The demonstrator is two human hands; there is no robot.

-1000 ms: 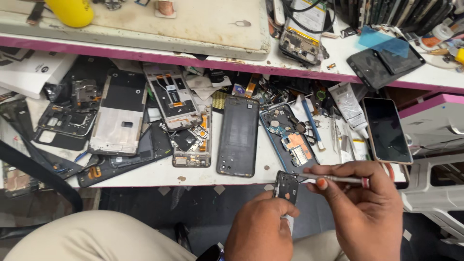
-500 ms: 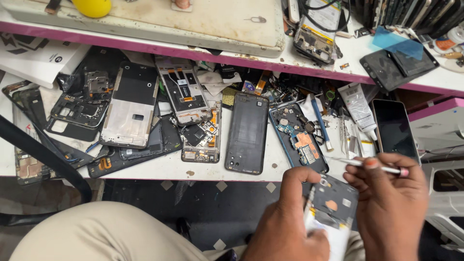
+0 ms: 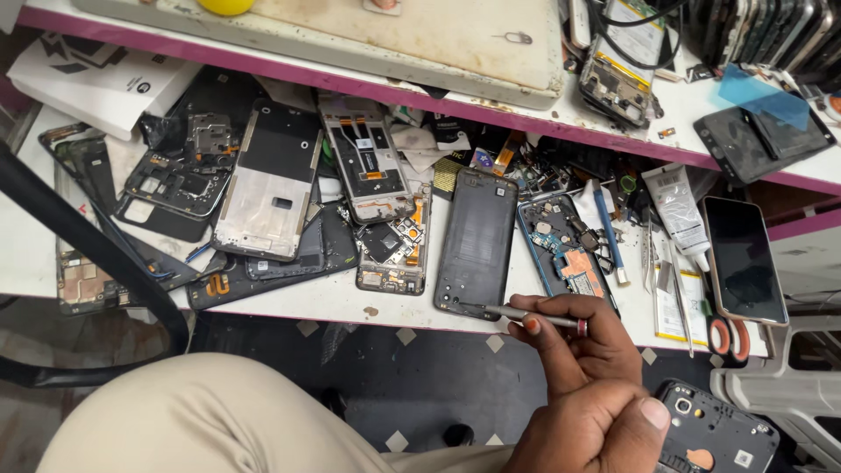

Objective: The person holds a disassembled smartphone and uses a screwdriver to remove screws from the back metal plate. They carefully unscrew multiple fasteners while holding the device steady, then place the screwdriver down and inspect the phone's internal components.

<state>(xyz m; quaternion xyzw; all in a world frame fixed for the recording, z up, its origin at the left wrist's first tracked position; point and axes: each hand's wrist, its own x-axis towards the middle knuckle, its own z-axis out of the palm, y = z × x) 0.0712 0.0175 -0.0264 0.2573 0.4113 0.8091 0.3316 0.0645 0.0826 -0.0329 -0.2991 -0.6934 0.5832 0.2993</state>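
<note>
The cluttered white workbench [image 3: 289, 307] holds the dark grey rectangular phone back cover [image 3: 477, 241] at near centre. The right hand [image 3: 574, 337] pinches a thin metal screwdriver [image 3: 526, 314], its tip at the cover's near edge; keep it upright and pressure light. The left hand [image 3: 596, 429] is curled around a black opened phone body [image 3: 714, 434] at near right; a steady hold there suits best.

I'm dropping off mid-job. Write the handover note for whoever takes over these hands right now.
Right hand: grips a thin metal screwdriver, its tip at the lower edge of the dark grey phone back on the white bench.
Left hand: holds a black phone rear frame below bench level.
Done: tool and frame in hand.
Left: frame is bare, not yet fitted to anything.
</note>
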